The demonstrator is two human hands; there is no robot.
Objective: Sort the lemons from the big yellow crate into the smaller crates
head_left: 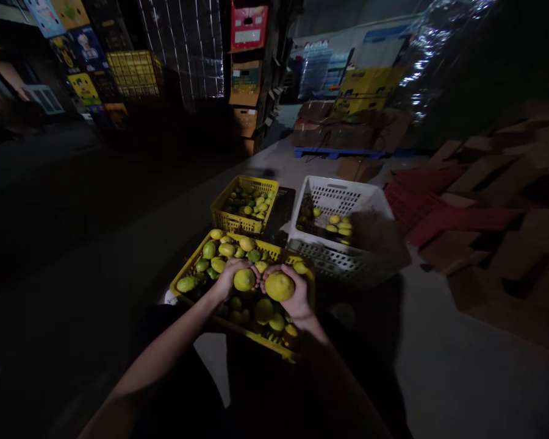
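Note:
Over the near yellow crate [256,332], my left hand [229,278] is closed round a yellow lemon [244,280]. Close beside it, my right hand [299,296] grips a larger yellow lemon [279,286]. Both fruits face up toward me, and the fingertips of the two hands nearly meet between them. Below and around the hands, the crate holds many green and yellow lemons [226,250]. Part of its contents lies in shadow or behind my hands and forearms.
Beyond it stand a smaller yellow crate [235,223] of lemons and a white crate [370,198] with several yellow ones. Cardboard boxes [480,250] and a red crate [462,219] pile up at right. A blue pallet [318,152] and stacked boxes [246,85] stand at the back.

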